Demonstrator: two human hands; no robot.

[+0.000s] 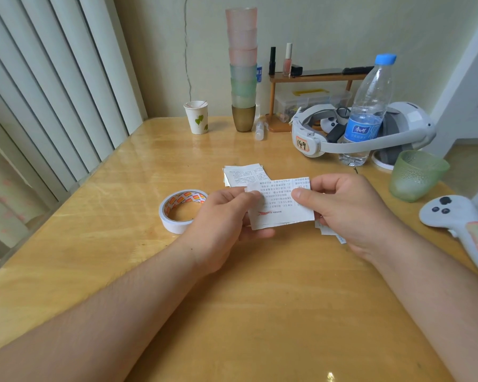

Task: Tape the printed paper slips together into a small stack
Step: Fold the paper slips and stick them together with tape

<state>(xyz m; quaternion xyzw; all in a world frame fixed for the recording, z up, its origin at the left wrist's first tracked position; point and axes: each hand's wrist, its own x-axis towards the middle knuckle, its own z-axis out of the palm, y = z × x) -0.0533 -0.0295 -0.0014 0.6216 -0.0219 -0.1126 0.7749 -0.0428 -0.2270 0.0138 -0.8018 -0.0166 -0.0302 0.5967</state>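
At the frame's centre the left hand (226,213) and right hand (342,213) pinch opposite ends of a printed slip (280,208) above the table (122,257), apparently aligning it; next likely needs tape from the roll (181,210) at centre left, with more slips (244,175) just behind.

Both forearms reaching forward, left hand (226,216) and right hand (351,213) level, fingers (305,195) curled, pinching

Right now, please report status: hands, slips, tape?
Both hands, left, right, pinch printed slips. Tape roll untouched on table. Spare slips behind. Nothing obstructs.
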